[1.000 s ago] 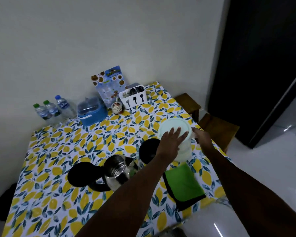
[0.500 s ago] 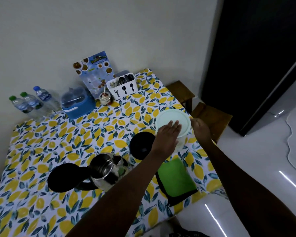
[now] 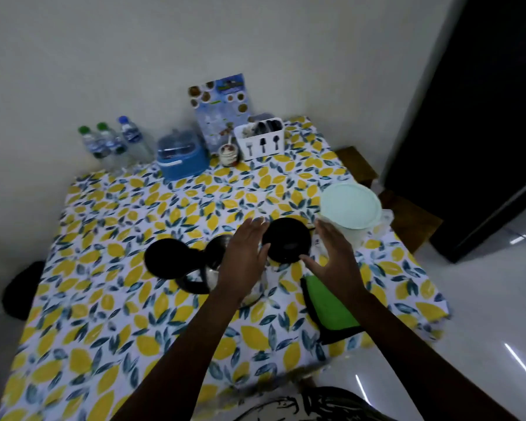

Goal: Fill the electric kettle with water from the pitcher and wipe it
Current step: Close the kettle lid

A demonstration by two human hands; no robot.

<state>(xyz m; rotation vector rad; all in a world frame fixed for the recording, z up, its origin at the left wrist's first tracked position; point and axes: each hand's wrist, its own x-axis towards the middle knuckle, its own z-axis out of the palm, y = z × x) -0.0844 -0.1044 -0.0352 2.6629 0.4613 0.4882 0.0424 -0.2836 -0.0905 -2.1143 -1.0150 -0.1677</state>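
Grip state: both hands were spread open and held nothing. Left hand [image 3: 245, 256] hovered over the stainless-steel electric kettle [image 3: 217, 262], hiding most of its body; its hinged round black lid [image 3: 166, 257] was flipped open to the left, so the mouth was ready. Between the hands lay the round black plastic kettle base [image 3: 287, 240], matte and flat on the worktop [image 3: 104, 329], which wore a glossy lemon-print cloth. Right hand [image 3: 334, 256] floated palm-in just short of the pale translucent plastic pitcher with a mint-green round lid [image 3: 350, 209]. Folded green microfibre cloth [image 3: 331, 305] sat under the right forearm, soft and black-edged.

My read: step was reaching for the pitcher. Its lid looked seated, so it needs to come off or be turned to a spout before tipping. Smooth plastic walls, probably heavy with water: take the handle, support underneath, pour slowly into the narrow steel mouth.
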